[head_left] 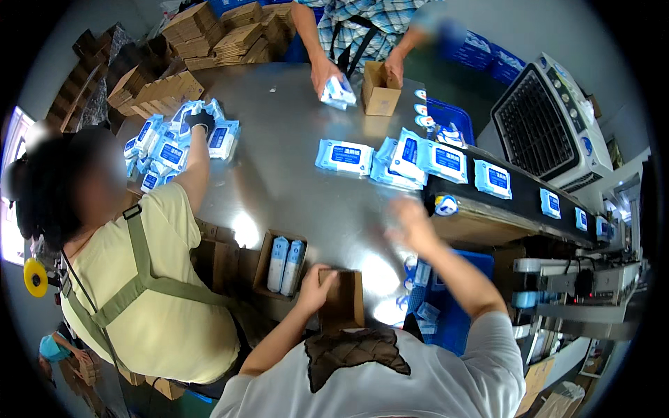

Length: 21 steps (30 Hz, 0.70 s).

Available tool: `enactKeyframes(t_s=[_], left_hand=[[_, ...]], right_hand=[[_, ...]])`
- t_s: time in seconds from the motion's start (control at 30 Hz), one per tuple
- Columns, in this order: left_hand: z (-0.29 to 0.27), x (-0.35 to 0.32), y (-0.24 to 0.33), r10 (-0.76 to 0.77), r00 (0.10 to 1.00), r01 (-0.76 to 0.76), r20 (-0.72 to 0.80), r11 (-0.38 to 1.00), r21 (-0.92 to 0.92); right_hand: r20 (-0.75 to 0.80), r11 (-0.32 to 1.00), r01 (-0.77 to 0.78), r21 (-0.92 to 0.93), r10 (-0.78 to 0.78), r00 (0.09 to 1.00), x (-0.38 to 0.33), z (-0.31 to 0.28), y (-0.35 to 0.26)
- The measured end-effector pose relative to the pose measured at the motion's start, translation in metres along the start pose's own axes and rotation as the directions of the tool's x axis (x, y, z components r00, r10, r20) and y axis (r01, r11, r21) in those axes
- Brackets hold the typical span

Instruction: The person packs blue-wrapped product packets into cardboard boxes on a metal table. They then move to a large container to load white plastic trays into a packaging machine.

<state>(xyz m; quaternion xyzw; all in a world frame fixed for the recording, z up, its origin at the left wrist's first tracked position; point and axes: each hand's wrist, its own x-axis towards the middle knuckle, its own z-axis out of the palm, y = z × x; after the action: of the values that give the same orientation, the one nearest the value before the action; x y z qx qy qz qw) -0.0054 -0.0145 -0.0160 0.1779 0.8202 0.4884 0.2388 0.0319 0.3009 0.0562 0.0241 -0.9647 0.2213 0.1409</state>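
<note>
My left hand [315,287] grips the left wall of an open cardboard box [353,296] at the table's near edge. No packs show in the part of its inside that I can see. My right hand [411,226] is over the metal table, smeared by motion, so its fingers cannot be read. Just beyond it lie several blue-and-white soft packs of wipes [397,171], heaped where the conveyor meets the table. A lone wipes pack [344,157] lies to their left. Beside my box, a second cardboard box [260,275] holds two packs standing on edge.
A co-worker at left reaches a black-gloved hand [201,120] into a heap of packs [167,150]. Across the metal table [293,118], another person holds a pack and a carton [382,97]. A conveyor belt [526,195] carries packs at right. A blue crate [460,327] stands below.
</note>
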Motion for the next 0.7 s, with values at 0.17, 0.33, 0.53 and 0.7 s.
enactKeyframes(t_s=[0.17, 0.33, 0.53, 0.7], left_hand=[[-0.006, -0.002, -0.014, -0.146, 0.989, 0.146, 0.021, 0.989, -0.020], [0.005, -0.016, -0.028, -0.075, 0.996, 0.069, -0.053, 0.993, -0.097], [0.000, -0.003, -0.004, -0.268, 0.963, 0.267, -0.014, 0.963, -0.044], [-0.004, -0.005, 0.007, -0.231, 0.972, 0.231, -0.035, 0.973, -0.005]], right_hand=[[-0.154, 0.790, -0.587, -0.176, 0.567, 0.809, 0.071, -0.047, 0.263], [0.526, 0.744, -0.549, -0.380, 0.663, 0.534, 0.130, -0.032, 0.281], [0.655, 0.504, -0.692, 0.516, 0.289, 0.699, 0.160, 0.049, 0.269], [0.471, 0.766, -0.513, 0.387, 0.315, 0.824, 0.175, 0.096, 0.228]])
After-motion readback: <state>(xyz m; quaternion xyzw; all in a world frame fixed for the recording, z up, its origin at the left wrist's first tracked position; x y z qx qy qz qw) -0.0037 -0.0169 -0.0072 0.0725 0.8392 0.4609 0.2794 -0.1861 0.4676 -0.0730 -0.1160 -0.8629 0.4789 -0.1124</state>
